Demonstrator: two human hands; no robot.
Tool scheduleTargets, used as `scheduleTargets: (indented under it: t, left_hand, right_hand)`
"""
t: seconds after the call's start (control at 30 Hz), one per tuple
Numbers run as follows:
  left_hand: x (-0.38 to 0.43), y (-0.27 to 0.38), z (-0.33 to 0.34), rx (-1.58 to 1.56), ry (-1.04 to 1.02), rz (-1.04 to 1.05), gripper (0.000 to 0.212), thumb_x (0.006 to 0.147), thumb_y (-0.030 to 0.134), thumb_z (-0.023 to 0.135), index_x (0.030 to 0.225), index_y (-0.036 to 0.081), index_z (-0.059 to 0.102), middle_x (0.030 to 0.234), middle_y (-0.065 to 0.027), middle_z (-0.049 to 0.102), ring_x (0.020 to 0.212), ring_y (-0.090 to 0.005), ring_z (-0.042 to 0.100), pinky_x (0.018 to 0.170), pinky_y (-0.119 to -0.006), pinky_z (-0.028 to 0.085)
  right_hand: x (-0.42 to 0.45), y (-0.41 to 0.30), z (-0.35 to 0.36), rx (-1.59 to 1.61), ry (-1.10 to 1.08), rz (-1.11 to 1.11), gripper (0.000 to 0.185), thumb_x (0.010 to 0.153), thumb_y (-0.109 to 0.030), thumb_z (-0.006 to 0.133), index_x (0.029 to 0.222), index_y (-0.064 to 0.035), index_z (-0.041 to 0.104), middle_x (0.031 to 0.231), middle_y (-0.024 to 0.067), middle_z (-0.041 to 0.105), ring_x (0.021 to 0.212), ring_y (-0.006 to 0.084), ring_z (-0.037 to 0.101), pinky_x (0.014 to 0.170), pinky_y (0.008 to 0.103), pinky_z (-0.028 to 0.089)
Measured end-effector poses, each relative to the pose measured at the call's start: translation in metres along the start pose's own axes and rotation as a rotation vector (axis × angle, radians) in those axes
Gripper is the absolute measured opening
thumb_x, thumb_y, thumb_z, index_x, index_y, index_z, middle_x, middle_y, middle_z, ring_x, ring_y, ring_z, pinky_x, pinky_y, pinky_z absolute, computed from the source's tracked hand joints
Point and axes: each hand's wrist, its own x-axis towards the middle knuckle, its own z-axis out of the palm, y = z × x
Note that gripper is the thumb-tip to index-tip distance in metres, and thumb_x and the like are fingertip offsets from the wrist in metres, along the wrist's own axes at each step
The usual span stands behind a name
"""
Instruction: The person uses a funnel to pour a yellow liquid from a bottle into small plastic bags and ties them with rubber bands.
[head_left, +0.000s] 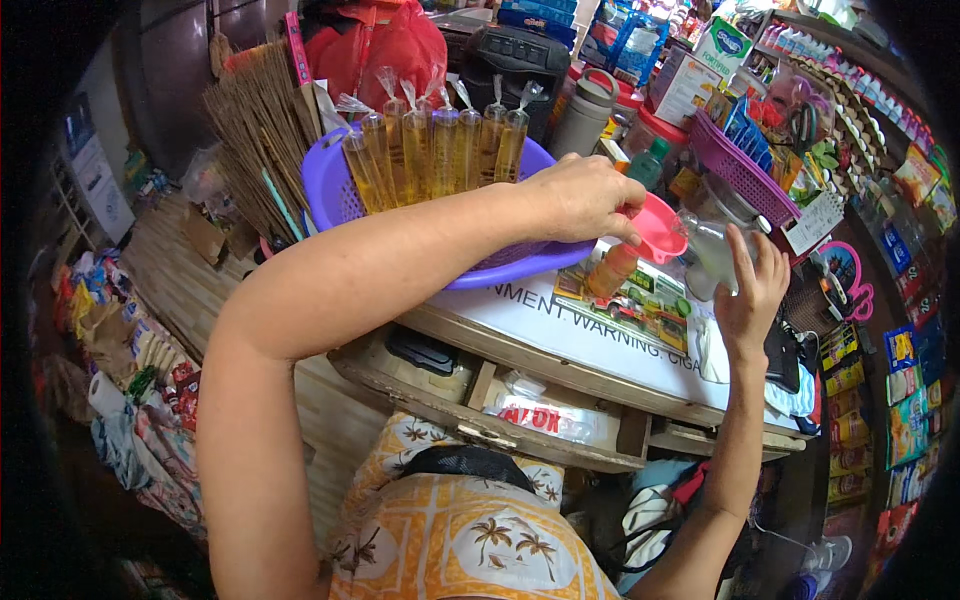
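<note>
My left hand (589, 196) pinches the rim of a pink plastic funnel (660, 229). Below it, a small container or bag of amber liquid (611, 271) stands over a printed sheet (652, 307); whether the funnel sits in it, I cannot tell. At the right, my right hand (754, 289) is spread beside a clear glass bottle (709, 251), whose neck points toward the funnel; the contact of the fingers with it is unclear. Several tied clear plastic bags of yellow liquid (446, 150) stand upright in a purple plastic basket (525, 268), behind my left forearm.
An open wooden drawer (555, 442) juts out below the tabletop, near my lap. Behind the basket stand a grey tumbler (585, 112), a green-capped bottle (649, 163) and red-lidded jars. Stick brooms (259, 127) lean at the left. Hanging packets and shelves line the right.
</note>
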Motion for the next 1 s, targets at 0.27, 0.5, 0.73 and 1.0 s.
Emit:
scheduleTargets:
  t: [0.27, 0.5, 0.73, 1.0]
  left_hand:
    - [0.001, 0.004, -0.001, -0.046, -0.091, -0.059, 0.035, 0.079, 0.037, 0.066, 0.089, 0.004, 0.061, 0.090, -0.0178, 0.059, 0.094, -0.0340, 0.055, 0.080, -0.043, 0.043]
    - [0.003, 0.009, -0.004, -0.016, -0.116, -0.042, 0.036, 0.080, 0.036, 0.066, 0.090, 0.003, 0.060, 0.092, -0.0181, 0.059, 0.095, -0.0335, 0.055, 0.082, -0.043, 0.042]
    - [0.003, 0.013, -0.006, -0.019, -0.110, -0.027, 0.032, 0.081, 0.032, 0.065, 0.092, 0.002, 0.058, 0.095, -0.0154, 0.060, 0.097, -0.0323, 0.055, 0.084, -0.042, 0.042]
    - [0.003, 0.013, -0.008, -0.008, -0.090, 0.026, 0.032, 0.081, 0.030, 0.066, 0.095, 0.002, 0.058, 0.097, -0.0138, 0.060, 0.098, -0.0318, 0.055, 0.085, -0.042, 0.042]
  right_hand:
    - [-0.016, -0.026, 0.028, 0.893, 0.078, 0.454, 0.078, 0.050, 0.008, 0.064, 0.125, -0.0032, 0.049, 0.112, 0.0120, 0.057, 0.103, 0.0253, 0.057, 0.089, 0.0353, 0.047]
    - [-0.011, -0.036, 0.037, 1.351, 0.007, 0.888, 0.090, 0.046, 0.012, 0.073, 0.129, -0.0025, 0.040, 0.102, 0.0109, 0.060, 0.094, 0.0226, 0.061, 0.082, 0.0331, 0.051]
    - [-0.018, -0.038, 0.056, 1.313, 0.028, 0.944, 0.091, 0.045, 0.011, 0.075, 0.128, -0.0016, 0.039, 0.113, 0.0122, 0.054, 0.101, 0.0224, 0.056, 0.086, 0.0338, 0.048]
    - [-0.018, -0.044, 0.053, 1.283, -0.027, 1.014, 0.093, 0.044, 0.009, 0.078, 0.127, -0.0029, 0.038, 0.117, 0.0111, 0.051, 0.102, 0.0227, 0.054, 0.088, 0.0339, 0.046]
